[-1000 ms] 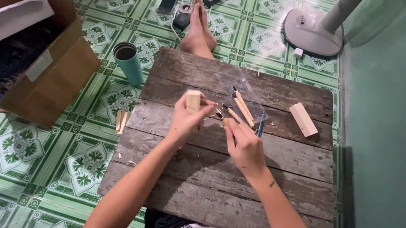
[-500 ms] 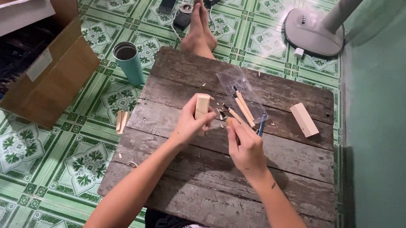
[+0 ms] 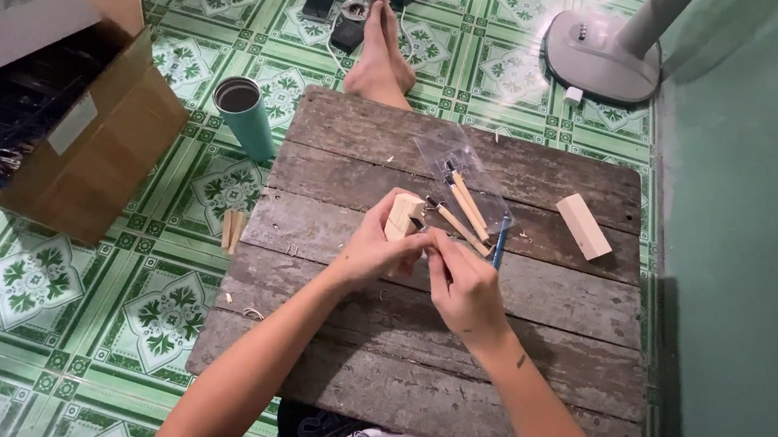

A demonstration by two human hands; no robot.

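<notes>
Since 0.5 s ago, both hands have drawn closer together over the wooden board [image 3: 535, 292], and the small wooden block [image 3: 403, 216] has tipped lower. At the board's middle, the left hand [image 3: 376, 246] wraps that block; the right hand [image 3: 465, 284] pinches a thin carving tool [image 3: 424, 229] against it. Just right lie 3 wood-handled tools [image 3: 463, 207] on a clear sleeve, then another block [image 3: 584, 226]. Left of the board stands a teal cup [image 3: 246, 115].

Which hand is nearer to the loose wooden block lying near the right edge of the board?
Right. The right hand sits left of and below the loose wooden block, apart from it; the left hand, holding a small wood piece, is farther left.
</notes>
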